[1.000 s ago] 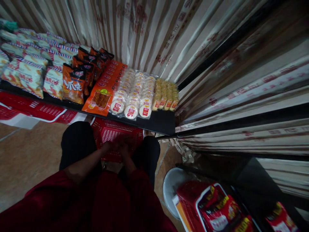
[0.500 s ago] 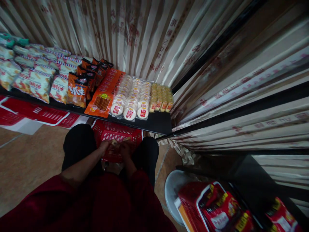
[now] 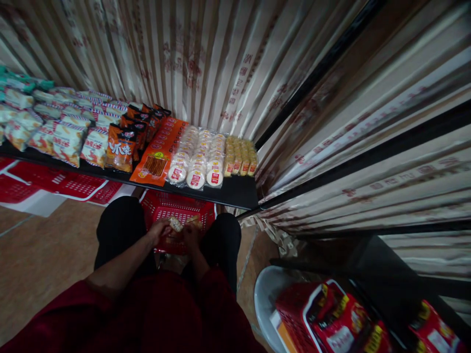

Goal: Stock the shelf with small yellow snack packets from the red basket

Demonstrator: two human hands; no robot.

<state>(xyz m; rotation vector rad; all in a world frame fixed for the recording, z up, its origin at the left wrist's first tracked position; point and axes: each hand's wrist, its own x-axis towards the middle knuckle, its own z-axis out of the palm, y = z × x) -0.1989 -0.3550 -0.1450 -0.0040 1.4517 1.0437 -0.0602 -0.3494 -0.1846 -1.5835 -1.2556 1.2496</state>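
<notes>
Over a red plastic basket (image 3: 162, 203) between my knees, my left hand (image 3: 159, 230) is closed on a small pale wrapped snack (image 3: 176, 224). Beside it, my right hand (image 3: 190, 236) grips a small yellowish wrapped snack (image 3: 194, 220). The two snacks are close together; dim light hides their print. Some small packs seem to lie lower in the basket, too dark to make out. Just beyond stands a black shelf (image 3: 237, 191), bearing yellow wrapped snacks (image 3: 241, 157), rows of round white wrapped cakes (image 3: 196, 179) and an orange flat pack (image 3: 152, 164).
Orange-black snack bags (image 3: 120, 148) and white snack bags (image 3: 69, 139) fill the shelf's left part. Red baskets (image 3: 73, 184) stand beneath it. Pleated curtains (image 3: 206, 59) hang behind. At lower right are a pale basin (image 3: 265, 289) and a red basket (image 3: 294, 304) of red packs.
The view has shifted slightly, so the shelf sits a little lower in the picture. The snack in my left hand now shows more clearly. Both hands stay over the basket.
</notes>
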